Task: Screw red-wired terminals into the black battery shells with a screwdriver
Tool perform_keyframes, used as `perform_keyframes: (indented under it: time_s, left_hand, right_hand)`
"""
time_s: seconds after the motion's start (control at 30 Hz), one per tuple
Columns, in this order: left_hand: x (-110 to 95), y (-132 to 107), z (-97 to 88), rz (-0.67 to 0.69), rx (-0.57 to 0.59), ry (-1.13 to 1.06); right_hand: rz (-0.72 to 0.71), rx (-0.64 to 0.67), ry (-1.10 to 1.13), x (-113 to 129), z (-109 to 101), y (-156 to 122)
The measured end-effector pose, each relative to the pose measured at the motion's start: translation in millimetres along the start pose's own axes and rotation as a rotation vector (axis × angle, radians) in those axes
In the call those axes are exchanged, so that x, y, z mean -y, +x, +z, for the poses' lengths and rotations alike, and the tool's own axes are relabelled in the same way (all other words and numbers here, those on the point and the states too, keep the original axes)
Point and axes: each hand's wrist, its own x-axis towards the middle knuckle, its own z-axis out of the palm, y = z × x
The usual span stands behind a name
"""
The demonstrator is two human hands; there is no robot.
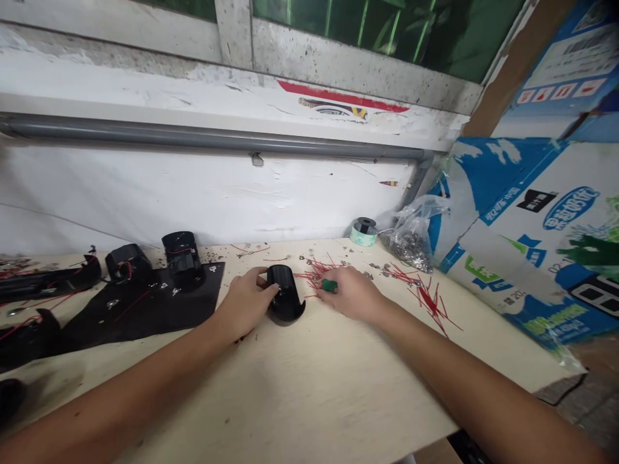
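My left hand (246,301) grips a black plastic housing (285,295) that stands on the pale wooden table (300,386), fingers wrapped round its left side. My right hand (352,294) rests just to the right of it, fingers closed on a small green-handled tool (329,285). Thin red wires (316,269) lie in a loose heap right behind both hands, with small metal bits among them.
Several black housings (181,258) with red wires sit on a black mat (145,303) at the left. A solder spool (363,231) and a clear bag of metal parts (411,241) stand at the back right, beside printed cardboard boxes (532,245). More red wires (428,299) lie right.
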Motion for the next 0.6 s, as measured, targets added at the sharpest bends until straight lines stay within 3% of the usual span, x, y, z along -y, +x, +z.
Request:
perform_keyframes:
  time_s: [0.1, 0.2, 0.27, 0.3, 0.37, 0.43, 0.6]
  left_hand:
    - [3, 3, 0.5, 0.025, -0.041, 0.109]
    - [-4, -2, -0.6, 0.048, -0.097, 0.093]
    - [-14, -11, -1.0, 0.149, -0.118, 0.048]
    - [-20, -16, -0.6, 0.233, -0.099, 0.034]
    - [-31, -27, 1.7, 0.39, -0.042, 0.048]
    - [-38, -35, 5.0, 0.444, 0.016, 0.103]
    - [-38, -37, 9.3, 0.403, 0.073, -0.048]
  right_hand:
    - [0.068, -0.011, 0.326, 1, 0, 3]
    - [0.133, -0.219, 0.731, 10, -6, 7]
    - [0.113, -0.367, 0.957, 20, -11, 7]
    - [0.111, -0.371, 1.091, 26, -13, 6]
    - [0.155, -0.288, 1.28, 36, -15, 3]
    - [0.195, -0.184, 1.342, 43, -13, -1]
    - [0.216, -0.049, 1.349, 48, -2, -6]
